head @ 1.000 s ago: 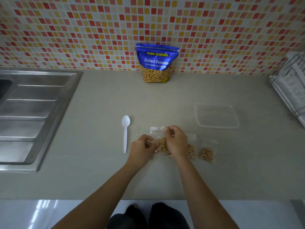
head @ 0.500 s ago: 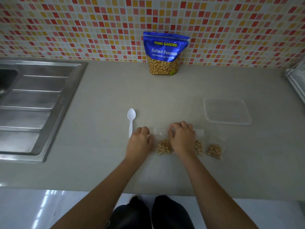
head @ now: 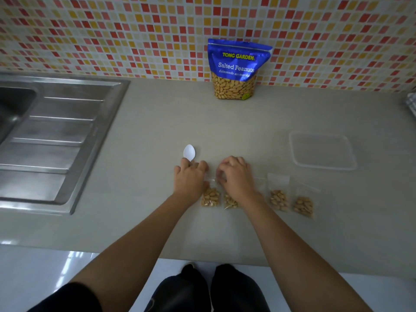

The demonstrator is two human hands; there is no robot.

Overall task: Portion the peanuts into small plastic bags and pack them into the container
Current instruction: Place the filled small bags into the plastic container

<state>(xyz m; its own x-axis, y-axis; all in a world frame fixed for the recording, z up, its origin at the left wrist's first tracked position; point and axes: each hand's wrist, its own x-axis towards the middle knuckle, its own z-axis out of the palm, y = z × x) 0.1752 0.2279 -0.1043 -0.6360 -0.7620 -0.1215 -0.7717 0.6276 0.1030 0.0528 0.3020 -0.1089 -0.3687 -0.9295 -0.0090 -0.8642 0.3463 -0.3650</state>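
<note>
Four small clear bags of peanuts lie in a row on the counter: one [head: 210, 197] between my hands, one [head: 230, 202] partly under my right wrist, and two more [head: 279, 199] [head: 304, 206] to the right. My left hand [head: 190, 179] presses the top left corner of the leftmost small bag and covers the handle of the white plastic spoon [head: 189, 152]. My right hand [head: 236, 176] pinches that bag's zip strip with curled fingers. The clear empty container [head: 324, 168] sits to the far right. The blue Salted Peanuts pouch [head: 238, 70] stands against the tiled wall.
A steel sink with its ribbed drainboard [head: 56, 143] fills the left side of the counter. A dish rack's edge [head: 412, 104] shows at the far right. The counter's front edge runs below my forearms, with my dark-clad legs under it.
The small bag, held up between both hands a second ago, now lies flat on the counter beside the others. My left hand has slid over the spoon handle. The camera has shifted left.
</note>
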